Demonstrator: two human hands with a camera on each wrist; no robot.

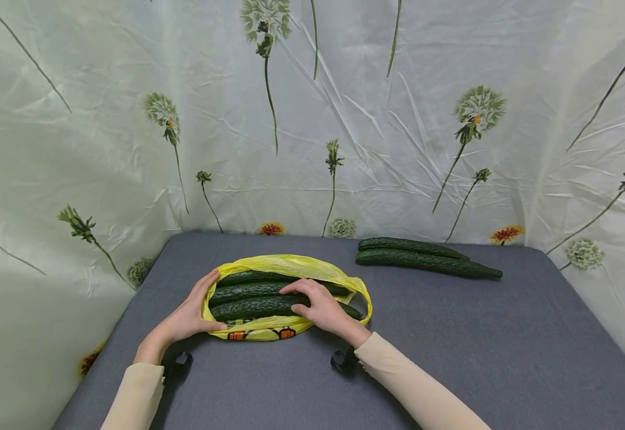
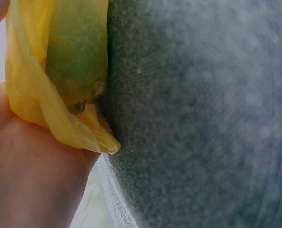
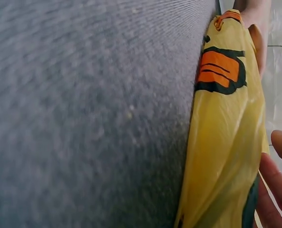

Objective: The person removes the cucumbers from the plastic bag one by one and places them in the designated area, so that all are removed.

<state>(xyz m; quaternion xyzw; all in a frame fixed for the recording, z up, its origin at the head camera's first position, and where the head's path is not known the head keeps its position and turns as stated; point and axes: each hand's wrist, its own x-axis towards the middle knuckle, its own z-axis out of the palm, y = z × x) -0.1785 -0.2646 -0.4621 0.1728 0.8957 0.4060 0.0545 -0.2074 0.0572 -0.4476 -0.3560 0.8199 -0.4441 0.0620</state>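
Note:
Three dark green cucumbers (image 1: 248, 308) lie side by side in a yellow plastic bag (image 1: 285, 261), whose mouth faces up. My left hand (image 1: 186, 316) holds the bag's left end, thumb on the near rim and fingers at the far side. In the left wrist view, the yellow film (image 2: 29, 90) lies against the palm, with a green cucumber end (image 2: 79, 52) showing through. My right hand (image 1: 323, 307) is over the cucumbers in the bag, fingers loosely bent and thumb apart. Its fingertips are close to the cucumbers; contact is unclear.
Two more cucumbers (image 1: 425, 263) lie together at the back right of the grey cloth-covered table (image 1: 452, 334). A pale curtain with dandelion prints (image 1: 398, 149) hangs behind and beside the table. Black straps (image 1: 345, 361) are at both wrists.

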